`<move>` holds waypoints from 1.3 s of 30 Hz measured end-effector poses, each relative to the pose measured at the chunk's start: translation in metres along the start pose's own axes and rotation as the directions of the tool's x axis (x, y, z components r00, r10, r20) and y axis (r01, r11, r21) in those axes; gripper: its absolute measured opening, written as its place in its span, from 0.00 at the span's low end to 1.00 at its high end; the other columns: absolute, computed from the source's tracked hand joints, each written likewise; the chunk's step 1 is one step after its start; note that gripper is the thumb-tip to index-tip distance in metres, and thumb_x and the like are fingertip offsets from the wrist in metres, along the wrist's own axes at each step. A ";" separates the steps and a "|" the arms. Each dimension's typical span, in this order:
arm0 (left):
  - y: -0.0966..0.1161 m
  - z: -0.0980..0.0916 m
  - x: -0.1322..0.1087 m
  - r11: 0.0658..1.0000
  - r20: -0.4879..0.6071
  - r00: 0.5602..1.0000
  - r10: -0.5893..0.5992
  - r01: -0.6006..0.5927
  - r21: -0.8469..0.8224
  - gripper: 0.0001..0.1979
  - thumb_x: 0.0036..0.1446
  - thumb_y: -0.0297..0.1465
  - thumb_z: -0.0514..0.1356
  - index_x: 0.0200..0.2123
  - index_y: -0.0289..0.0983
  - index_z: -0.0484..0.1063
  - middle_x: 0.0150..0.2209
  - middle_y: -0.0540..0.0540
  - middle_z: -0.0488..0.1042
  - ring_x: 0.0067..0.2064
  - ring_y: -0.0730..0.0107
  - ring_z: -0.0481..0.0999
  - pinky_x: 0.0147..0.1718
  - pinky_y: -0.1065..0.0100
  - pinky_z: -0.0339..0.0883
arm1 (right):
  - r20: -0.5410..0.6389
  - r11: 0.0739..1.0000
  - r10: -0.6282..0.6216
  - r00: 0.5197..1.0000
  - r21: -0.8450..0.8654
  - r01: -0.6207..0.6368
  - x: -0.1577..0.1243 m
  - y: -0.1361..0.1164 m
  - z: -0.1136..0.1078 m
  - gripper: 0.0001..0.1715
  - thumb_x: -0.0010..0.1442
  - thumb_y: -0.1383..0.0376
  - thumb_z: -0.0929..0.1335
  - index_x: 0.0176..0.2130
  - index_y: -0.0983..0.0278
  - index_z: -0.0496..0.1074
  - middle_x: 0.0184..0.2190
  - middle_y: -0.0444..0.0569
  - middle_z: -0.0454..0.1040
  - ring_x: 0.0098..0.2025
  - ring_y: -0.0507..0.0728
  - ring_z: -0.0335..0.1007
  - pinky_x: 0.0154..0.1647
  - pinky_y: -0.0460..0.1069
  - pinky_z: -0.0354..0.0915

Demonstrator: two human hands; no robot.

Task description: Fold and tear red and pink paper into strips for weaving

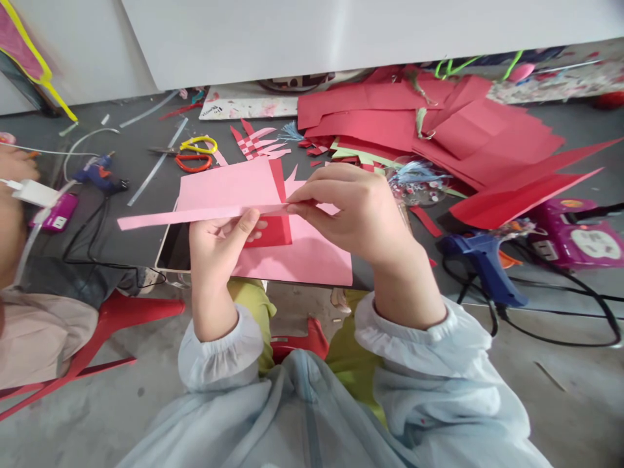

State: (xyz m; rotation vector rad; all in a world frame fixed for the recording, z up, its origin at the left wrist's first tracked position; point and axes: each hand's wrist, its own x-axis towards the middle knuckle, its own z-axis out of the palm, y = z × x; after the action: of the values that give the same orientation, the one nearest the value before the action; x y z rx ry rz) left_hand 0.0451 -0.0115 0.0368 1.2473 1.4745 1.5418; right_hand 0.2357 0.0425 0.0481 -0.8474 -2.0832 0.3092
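Note:
A long pink paper strip (195, 214) stretches level between my two hands. My left hand (219, 244) pinches it under the thumb, near its middle, while the far left end sticks out free. With thumb and forefinger, my right hand (346, 205) grips the strip's right end. Beneath them lie pink paper sheets (229, 185) and a red paper piece (273, 233). A dark-screened phone or tablet (174, 249) shows partly under the paper, beside my left wrist. Behind the sheets is a woven red and pink paper piece (253, 142) with loose strip ends.
Scissors (195, 154) with yellow and orange handles lie at the back left. Red paper sheets (468, 123) are heaped at the back right. A blue glue gun (482, 263) with black cables is at right; another glue gun (97, 172) is at left, near another person's hand (17, 166).

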 end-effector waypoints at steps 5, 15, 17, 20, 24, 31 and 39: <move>-0.003 -0.008 0.005 0.999 -0.082 0.996 0.036 -0.037 -0.010 0.18 0.48 0.46 0.71 0.25 0.36 0.76 0.24 0.47 0.80 0.23 0.71 0.78 0.22 0.71 0.72 | -0.069 0.993 -0.003 0.998 0.116 0.011 0.002 0.005 -0.003 0.10 0.58 0.70 0.68 0.26 0.62 0.76 0.24 0.46 0.73 0.28 0.54 0.66 0.32 0.51 0.63; -0.016 -0.044 0.040 0.964 -0.528 0.807 0.265 -0.225 0.139 0.25 0.48 0.29 0.63 0.51 0.45 0.70 0.49 0.48 0.76 0.49 0.67 0.74 0.44 0.65 0.71 | -0.033 0.898 0.227 0.973 0.394 -0.196 0.003 0.024 -0.009 0.03 0.52 0.67 0.70 0.27 0.64 0.75 0.27 0.46 0.77 0.29 0.52 0.70 0.29 0.48 0.64; -0.012 -0.045 0.044 0.926 -0.466 0.807 0.363 -0.256 0.279 0.26 0.51 0.29 0.61 0.55 0.44 0.69 0.58 0.47 0.72 0.58 0.63 0.70 0.57 0.60 0.65 | -0.030 0.893 0.247 0.969 0.395 -0.215 0.003 0.025 -0.010 0.03 0.51 0.66 0.70 0.27 0.64 0.76 0.27 0.47 0.78 0.29 0.52 0.70 0.29 0.48 0.64; -0.003 -0.043 0.048 0.866 -0.427 0.777 0.462 -0.291 0.407 0.19 0.56 0.31 0.59 0.52 0.41 0.71 0.55 0.44 0.74 0.59 0.60 0.70 0.61 0.57 0.62 | -0.055 0.906 0.247 0.967 0.367 -0.210 0.003 0.025 -0.014 0.03 0.52 0.67 0.71 0.27 0.64 0.77 0.26 0.47 0.78 0.28 0.51 0.69 0.28 0.47 0.63; 0.008 -0.038 0.059 0.860 -0.400 0.772 0.494 -0.366 0.356 0.16 0.58 0.33 0.60 0.49 0.40 0.73 0.52 0.43 0.76 0.58 0.60 0.72 0.61 0.58 0.62 | -0.070 0.894 0.232 0.970 0.409 -0.185 0.003 0.024 -0.023 0.03 0.53 0.68 0.72 0.28 0.65 0.77 0.27 0.47 0.78 0.30 0.52 0.70 0.29 0.47 0.64; 0.029 -0.028 0.098 0.852 -0.176 0.835 0.521 -0.495 0.170 0.20 0.60 0.50 0.61 0.44 0.41 0.77 0.47 0.42 0.79 0.53 0.60 0.78 0.57 0.60 0.68 | 0.117 0.667 0.272 0.955 0.693 -0.274 0.004 0.026 -0.034 0.13 0.52 0.59 0.77 0.28 0.65 0.75 0.25 0.46 0.75 0.26 0.51 0.69 0.27 0.47 0.68; 0.060 -0.014 0.124 0.827 -0.009 0.873 0.487 -0.457 0.328 0.20 0.61 0.50 0.59 0.33 0.38 0.75 0.33 0.47 0.76 0.41 0.63 0.78 0.44 0.61 0.71 | 0.197 0.467 0.203 0.959 0.841 -0.272 0.004 0.021 -0.033 0.16 0.53 0.56 0.78 0.29 0.64 0.75 0.23 0.44 0.73 0.25 0.50 0.70 0.28 0.46 0.69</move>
State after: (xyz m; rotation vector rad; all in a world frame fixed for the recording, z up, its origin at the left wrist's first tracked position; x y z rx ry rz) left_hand 0.0005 0.0895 0.1207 1.8693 1.5962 1.7357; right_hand 0.2698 0.0577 0.0602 -0.4654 -1.5059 1.4360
